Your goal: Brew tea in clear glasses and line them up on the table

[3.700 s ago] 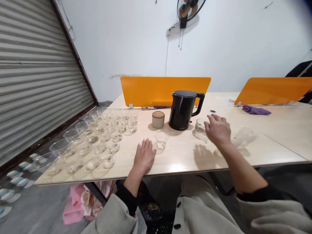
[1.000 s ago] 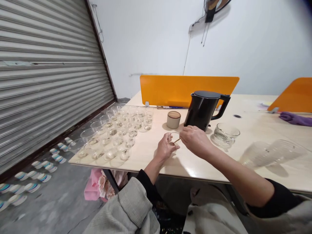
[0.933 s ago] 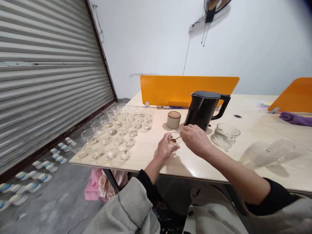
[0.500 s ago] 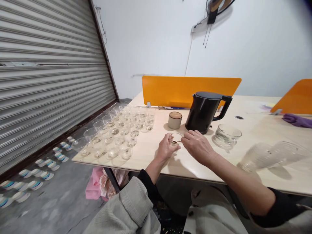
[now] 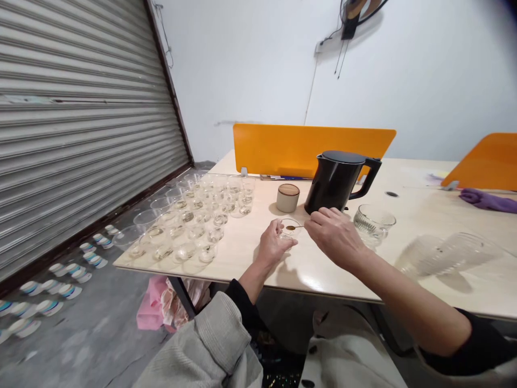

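My left hand [image 5: 273, 242] curls round a small clear cup [image 5: 288, 235] standing on the table. A thin-handled spoon [image 5: 291, 228] is pinched in my right hand [image 5: 333, 236]; its bowl, with something brown in it, is over the cup's mouth. Just behind the cup stands a grey canister [image 5: 287, 201] with a wooden lid. A black electric kettle [image 5: 335, 180] is beyond my right hand, and a ribbed glass cup [image 5: 374, 220] sits to the right of it.
Rows of clear cups [image 5: 195, 233] fill the table's left end. Nested clear cups [image 5: 444, 254] lie on their side at right. An orange divider [image 5: 278, 148] runs behind the kettle, and a purple cloth [image 5: 487, 200] lies far right. White-lidded tubs [image 5: 50, 307] line the floor.
My right hand has drawn slightly right and up, and the spoon's bowl now shows clearly over the cup. My left hand stays round the cup. The whole view has shifted a little.
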`<move>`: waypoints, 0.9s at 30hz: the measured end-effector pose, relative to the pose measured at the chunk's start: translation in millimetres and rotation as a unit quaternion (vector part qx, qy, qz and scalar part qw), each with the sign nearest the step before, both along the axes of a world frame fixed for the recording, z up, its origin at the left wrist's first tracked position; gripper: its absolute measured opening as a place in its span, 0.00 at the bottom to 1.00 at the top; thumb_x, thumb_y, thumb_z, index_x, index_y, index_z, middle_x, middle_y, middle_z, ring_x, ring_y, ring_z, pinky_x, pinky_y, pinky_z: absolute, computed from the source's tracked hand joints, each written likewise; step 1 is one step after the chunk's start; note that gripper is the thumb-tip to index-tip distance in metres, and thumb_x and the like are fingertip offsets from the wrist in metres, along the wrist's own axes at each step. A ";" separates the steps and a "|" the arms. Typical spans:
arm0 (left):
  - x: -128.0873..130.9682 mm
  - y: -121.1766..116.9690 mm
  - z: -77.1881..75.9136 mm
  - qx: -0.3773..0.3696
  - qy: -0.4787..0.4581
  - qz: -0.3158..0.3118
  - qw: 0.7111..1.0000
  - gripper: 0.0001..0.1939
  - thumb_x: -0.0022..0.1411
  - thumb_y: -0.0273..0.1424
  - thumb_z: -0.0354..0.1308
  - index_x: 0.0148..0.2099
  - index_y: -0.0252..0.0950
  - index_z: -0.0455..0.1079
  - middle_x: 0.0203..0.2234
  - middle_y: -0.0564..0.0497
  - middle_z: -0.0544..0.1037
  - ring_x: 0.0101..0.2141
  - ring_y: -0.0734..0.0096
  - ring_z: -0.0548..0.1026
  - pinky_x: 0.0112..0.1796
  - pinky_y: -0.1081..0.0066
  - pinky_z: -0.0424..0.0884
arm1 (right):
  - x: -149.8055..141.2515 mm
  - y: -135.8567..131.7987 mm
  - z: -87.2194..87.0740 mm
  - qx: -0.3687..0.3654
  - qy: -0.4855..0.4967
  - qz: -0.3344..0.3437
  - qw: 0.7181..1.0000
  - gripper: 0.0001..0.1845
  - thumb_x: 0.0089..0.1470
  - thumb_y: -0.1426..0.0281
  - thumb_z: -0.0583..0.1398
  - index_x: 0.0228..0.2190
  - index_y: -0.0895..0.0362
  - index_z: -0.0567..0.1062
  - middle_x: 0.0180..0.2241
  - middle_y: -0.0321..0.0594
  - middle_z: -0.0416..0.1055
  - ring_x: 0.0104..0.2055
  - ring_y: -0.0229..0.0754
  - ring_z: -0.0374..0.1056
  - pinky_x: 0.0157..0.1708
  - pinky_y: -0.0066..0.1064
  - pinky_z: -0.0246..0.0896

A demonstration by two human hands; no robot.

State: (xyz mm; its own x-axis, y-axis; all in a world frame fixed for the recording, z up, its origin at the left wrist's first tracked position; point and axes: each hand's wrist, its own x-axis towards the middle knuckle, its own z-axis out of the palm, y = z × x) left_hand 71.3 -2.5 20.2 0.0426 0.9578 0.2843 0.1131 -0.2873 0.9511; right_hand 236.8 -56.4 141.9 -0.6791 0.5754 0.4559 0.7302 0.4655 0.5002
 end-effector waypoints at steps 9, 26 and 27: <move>1.9 0.9 -5.1 0.026 0.044 0.018 0.999 0.33 0.45 0.28 0.77 0.49 0.43 0.64 0.43 0.51 0.76 0.43 0.62 0.76 0.50 0.58 0.72 | -1.0 -2.5 -6.8 -0.009 -0.025 0.011 1.000 0.14 0.64 0.77 0.58 0.27 0.57 0.77 0.29 0.44 0.71 0.34 0.46 0.58 0.37 0.38 0.44; 2.9 -4.5 -2.8 0.046 0.054 0.023 0.997 0.33 0.46 0.27 0.77 0.51 0.42 0.63 0.46 0.49 0.77 0.48 0.61 0.77 0.51 0.60 0.71 | 2.0 2.8 -13.8 -0.017 -0.022 0.047 0.998 0.13 0.61 0.78 0.62 0.24 0.58 0.76 0.27 0.41 0.70 0.32 0.45 0.59 0.35 0.37 0.45; 3.0 -4.0 -3.3 0.044 0.054 0.024 0.997 0.33 0.46 0.27 0.77 0.51 0.42 0.63 0.46 0.49 0.77 0.47 0.61 0.77 0.51 0.60 0.71 | 1.1 2.7 -12.3 -0.014 -0.018 0.041 0.999 0.13 0.61 0.78 0.63 0.24 0.58 0.76 0.27 0.41 0.70 0.32 0.45 0.59 0.35 0.38 0.45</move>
